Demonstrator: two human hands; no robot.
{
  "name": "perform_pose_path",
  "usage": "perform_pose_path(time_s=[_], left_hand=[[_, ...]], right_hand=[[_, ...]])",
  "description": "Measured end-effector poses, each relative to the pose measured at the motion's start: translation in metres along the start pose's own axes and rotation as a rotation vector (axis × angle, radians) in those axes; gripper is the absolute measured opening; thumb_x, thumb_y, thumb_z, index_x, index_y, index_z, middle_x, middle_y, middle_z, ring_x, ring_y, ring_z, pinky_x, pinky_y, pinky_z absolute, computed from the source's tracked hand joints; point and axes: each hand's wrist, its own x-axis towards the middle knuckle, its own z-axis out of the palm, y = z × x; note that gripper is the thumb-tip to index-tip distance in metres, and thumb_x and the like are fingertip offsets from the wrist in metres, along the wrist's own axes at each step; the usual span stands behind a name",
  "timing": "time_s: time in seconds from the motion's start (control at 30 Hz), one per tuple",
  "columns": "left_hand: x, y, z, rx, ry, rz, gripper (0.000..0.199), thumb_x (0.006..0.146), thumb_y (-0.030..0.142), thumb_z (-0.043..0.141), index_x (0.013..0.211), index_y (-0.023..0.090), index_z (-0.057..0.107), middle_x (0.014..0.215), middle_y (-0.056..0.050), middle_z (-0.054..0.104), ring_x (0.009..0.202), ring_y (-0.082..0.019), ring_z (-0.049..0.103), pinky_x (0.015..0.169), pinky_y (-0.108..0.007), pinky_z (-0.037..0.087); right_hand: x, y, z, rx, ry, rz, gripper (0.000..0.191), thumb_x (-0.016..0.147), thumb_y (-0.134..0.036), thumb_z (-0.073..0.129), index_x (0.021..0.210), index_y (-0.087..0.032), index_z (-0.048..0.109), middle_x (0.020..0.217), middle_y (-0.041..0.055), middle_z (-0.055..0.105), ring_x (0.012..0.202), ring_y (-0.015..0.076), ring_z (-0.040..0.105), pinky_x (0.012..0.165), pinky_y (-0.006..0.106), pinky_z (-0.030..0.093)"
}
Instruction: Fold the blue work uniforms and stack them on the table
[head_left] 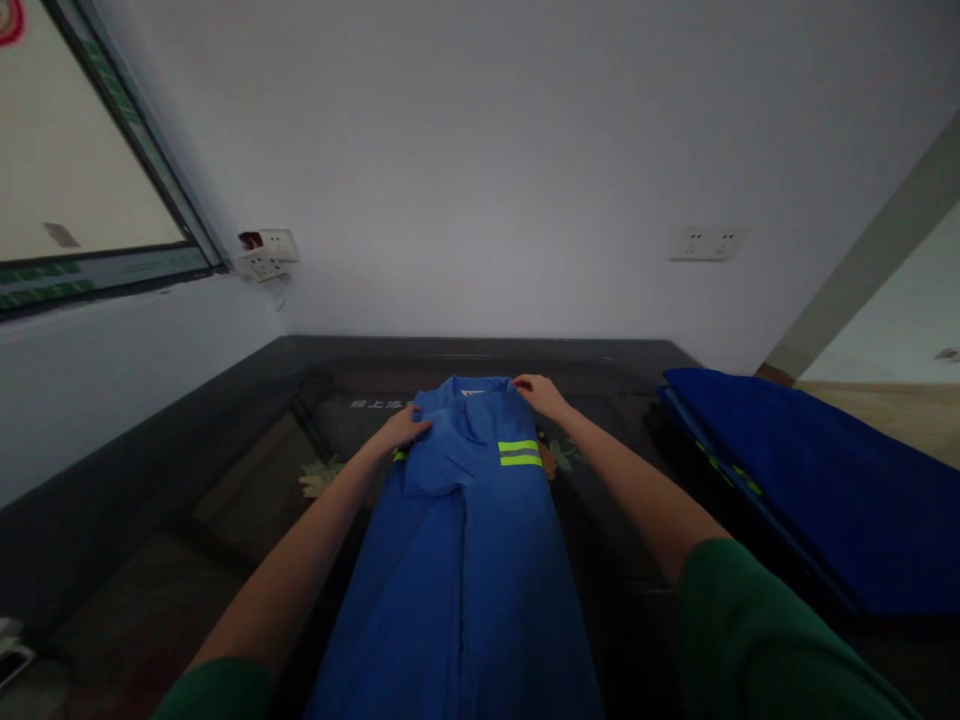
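A blue work jacket (510, 560) with yellow-green and grey reflective strips lies lengthwise in front of me, its collar at the far end and its lower end past the bottom of the view. My left hand (405, 428) is closed on the fabric at the left shoulder, beside a rumpled, folded-over part of the chest. At the right of the collar, my right hand (541, 396) pinches the jacket's far corner between thumb and fingers. A small white label shows inside the collar.
The jacket rests on a dark glossy table (600, 365) with printed flowers and lettering. To the right lies a stack of folded blue garments (795, 470). A wall with sockets (706, 243) stands behind, and a window frame (150, 262) is at the left.
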Motion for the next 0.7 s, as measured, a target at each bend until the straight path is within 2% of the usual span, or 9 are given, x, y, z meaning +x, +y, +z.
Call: perform_pose_path(time_s=[0.07, 0.13, 0.27, 0.33, 0.4, 0.57, 0.63, 0.7], left_hand=[[-0.002, -0.004, -0.004, 0.024, 0.004, 0.033, 0.061, 0.078, 0.039, 0.067, 0.131, 0.014, 0.051, 0.133, -0.018, 0.058, 0.118, -0.032, 0.058, 0.090, -0.033, 0.050], [-0.004, -0.008, -0.006, 0.006, -0.037, 0.077, 0.070, 0.076, 0.042, 0.069, 0.136, 0.015, 0.047, 0.140, -0.018, 0.051, 0.126, -0.033, 0.052, 0.098, -0.036, 0.046], [-0.008, -0.014, -0.007, -0.263, -0.197, 0.169, 0.093, 0.073, 0.039, 0.073, 0.150, 0.018, 0.024, 0.145, -0.018, 0.045, 0.122, -0.031, 0.056, 0.097, -0.040, 0.049], [-0.008, -0.016, -0.005, -0.374, -0.218, 0.212, 0.096, 0.073, 0.033, 0.074, 0.151, 0.020, 0.020, 0.147, -0.018, 0.043, 0.120, -0.029, 0.057, 0.096, -0.041, 0.050], [-0.009, -0.018, -0.004, -0.390, -0.184, 0.245, 0.093, 0.072, 0.027, 0.073, 0.150, 0.021, 0.023, 0.144, -0.017, 0.046, 0.118, -0.028, 0.058, 0.095, -0.043, 0.051], [-0.017, -0.018, -0.003, -0.071, -0.013, 0.266, 0.072, 0.073, 0.020, 0.071, 0.140, 0.021, 0.043, 0.120, -0.012, 0.063, 0.109, -0.029, 0.062, 0.095, -0.046, 0.049], [-0.025, -0.015, -0.004, 0.101, 0.019, 0.250, 0.067, 0.075, 0.021, 0.069, 0.138, 0.018, 0.046, 0.112, -0.012, 0.064, 0.104, -0.029, 0.063, 0.094, -0.046, 0.049], [-0.037, -0.009, -0.005, 0.256, 0.103, 0.268, 0.062, 0.078, 0.022, 0.067, 0.137, 0.017, 0.047, 0.115, -0.014, 0.061, 0.106, -0.030, 0.061, 0.094, -0.046, 0.048]], right_hand=[[0.020, 0.012, 0.014, -0.010, -0.028, -0.006, 0.020, 0.083, -0.010, 0.056, 0.092, -0.016, 0.073, 0.099, 0.0101, 0.073, 0.090, 0.0200, 0.066, 0.085, 0.031, 0.047], [0.031, 0.023, 0.024, -0.026, -0.062, -0.016, 0.012, 0.081, -0.015, 0.061, 0.083, -0.015, 0.073, 0.088, 0.0088, 0.074, 0.082, 0.0193, 0.066, 0.082, 0.031, 0.047], [0.042, 0.045, 0.033, -0.035, -0.115, -0.032, 0.018, 0.082, -0.028, 0.063, 0.072, -0.015, 0.070, 0.071, 0.0032, 0.070, 0.070, 0.0157, 0.062, 0.075, 0.028, 0.046], [0.045, 0.054, 0.034, -0.027, -0.121, -0.039, 0.023, 0.085, -0.032, 0.058, 0.074, -0.015, 0.069, 0.071, 0.0022, 0.069, 0.069, 0.0145, 0.060, 0.069, 0.025, 0.044], [0.045, 0.061, 0.034, -0.030, -0.109, -0.038, 0.027, 0.087, -0.035, 0.054, 0.078, -0.014, 0.068, 0.071, 0.0024, 0.067, 0.069, 0.0145, 0.058, 0.065, 0.024, 0.043], [0.033, 0.066, 0.037, -0.111, -0.039, 0.010, 0.020, 0.085, -0.034, 0.058, 0.077, -0.017, 0.066, 0.072, 0.0047, 0.062, 0.078, 0.0192, 0.056, 0.072, 0.029, 0.043], [0.027, 0.062, 0.039, -0.149, -0.022, 0.027, 0.013, 0.082, -0.030, 0.062, 0.077, -0.018, 0.065, 0.077, 0.0069, 0.062, 0.088, 0.0229, 0.055, 0.078, 0.033, 0.043], [0.021, 0.052, 0.036, -0.187, 0.013, 0.034, 0.008, 0.081, -0.026, 0.064, 0.079, -0.018, 0.065, 0.086, 0.0097, 0.062, 0.096, 0.0263, 0.052, 0.084, 0.038, 0.042]])
